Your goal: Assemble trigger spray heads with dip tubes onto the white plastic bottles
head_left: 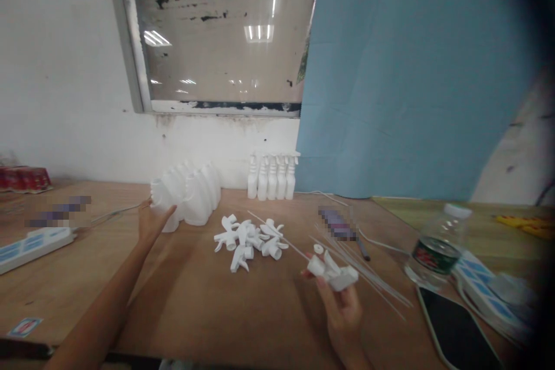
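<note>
Right hand (340,300): fingers and thumb closed on a white plastic trigger spray head (344,278), held just above the wooden counter (195,312). Head's long axis runs roughly side to side: round collar at the left end, blocky end to the right, dipping slightly. Thin, straight, whitish plastic tube (277,235) lines up with the collar and runs forward-left from the hand, its far end over the loose pile. That pile, white plastic trigger spray heads (249,237), sits left and forward of the right hand, pointing every which way. Loose thin clear plastic tubes (373,274) lie just right of the same hand, long axes slanting from far left to near right. Left hand (151,222): thumb and fingers curled around the near white plastic bottle (162,199); grip force, can't tell. More white plastic bottles (202,196) packed just right of and beyond it. Five white spray bottles (272,179) stand upright beyond both hands, well apart.
</note>
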The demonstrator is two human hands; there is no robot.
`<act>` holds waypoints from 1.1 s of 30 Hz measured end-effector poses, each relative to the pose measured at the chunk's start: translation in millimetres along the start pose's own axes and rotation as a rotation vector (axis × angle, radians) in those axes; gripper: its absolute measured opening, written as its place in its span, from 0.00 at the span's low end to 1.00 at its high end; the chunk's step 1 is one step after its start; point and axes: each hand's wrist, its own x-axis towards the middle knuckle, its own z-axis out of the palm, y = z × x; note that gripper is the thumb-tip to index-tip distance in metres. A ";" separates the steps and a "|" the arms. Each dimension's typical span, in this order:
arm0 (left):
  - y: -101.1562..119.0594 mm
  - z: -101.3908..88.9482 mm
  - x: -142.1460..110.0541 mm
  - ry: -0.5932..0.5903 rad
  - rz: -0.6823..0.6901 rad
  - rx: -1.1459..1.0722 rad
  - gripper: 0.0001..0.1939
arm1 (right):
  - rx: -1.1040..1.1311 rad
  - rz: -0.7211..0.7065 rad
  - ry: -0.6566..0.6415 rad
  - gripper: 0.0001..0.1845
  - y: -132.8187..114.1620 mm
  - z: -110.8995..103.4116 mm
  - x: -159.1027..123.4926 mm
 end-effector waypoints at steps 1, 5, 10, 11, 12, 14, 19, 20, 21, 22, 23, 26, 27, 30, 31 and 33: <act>2.3 -5.3 -3.6 0.004 0.015 -0.002 0.39 | 0.021 0.012 -0.011 0.22 1.6 -0.9 0.7; 29.8 -34.5 -31.6 0.039 0.260 -0.030 0.37 | 0.153 0.041 -0.062 0.18 -1.4 -3.6 8.5; 72.9 -54.8 -78.3 -0.054 0.598 0.009 0.33 | 0.265 0.012 -0.040 0.13 -35.6 -12.6 21.5; 77.1 -55.6 -85.5 -0.070 0.639 0.035 0.34 | 0.293 0.009 -0.030 0.12 -43.7 -15.8 23.1; 79.5 -55.8 -91.7 -0.077 0.669 0.061 0.34 | 0.321 0.009 -0.018 0.11 -51.0 -19.4 24.3; 80.2 -55.2 -101.3 -0.084 0.712 0.097 0.35 | 0.366 0.006 0.007 0.10 -62.1 -26.5 25.5; 75.1 -54.7 -118.3 -0.130 0.760 0.099 0.37 | 0.398 0.002 0.028 0.11 -68.9 -35.2 25.4; 74.9 -54.7 -121.5 -0.142 0.762 0.091 0.37 | 0.404 0.010 0.019 0.11 -68.0 -34.9 25.1; 75.0 -54.7 -124.5 -0.156 0.764 0.083 0.37 | 0.412 0.019 0.008 0.11 -66.7 -34.2 24.8; 75.5 -54.7 -127.3 -0.170 0.765 0.077 0.37 | 0.418 0.032 -0.007 0.11 -65.2 -33.1 24.5; 76.3 -54.8 -129.8 -0.184 0.768 0.074 0.37 | 0.422 0.043 -0.023 0.11 -63.5 -32.0 24.2; 79.6 -56.0 -134.4 -0.214 0.798 0.076 0.37 | 0.416 0.066 -0.076 0.11 -58.3 -29.3 22.9; 80.6 -56.8 -135.0 -0.220 0.812 0.077 0.37 | 0.413 0.070 -0.092 0.11 -56.9 -29.0 22.4; 82.9 -59.3 -135.4 -0.238 0.847 0.075 0.38 | 0.416 0.074 -0.108 0.11 -55.8 -29.9 21.5; 83.2 -59.8 -135.4 -0.244 0.853 0.076 0.39 | 0.418 0.069 -0.098 0.11 -56.7 -30.9 21.6; 82.9 -60.3 -135.5 -0.261 0.847 0.077 0.39 | 0.417 0.060 -0.061 0.11 -59.8 -33.6 22.7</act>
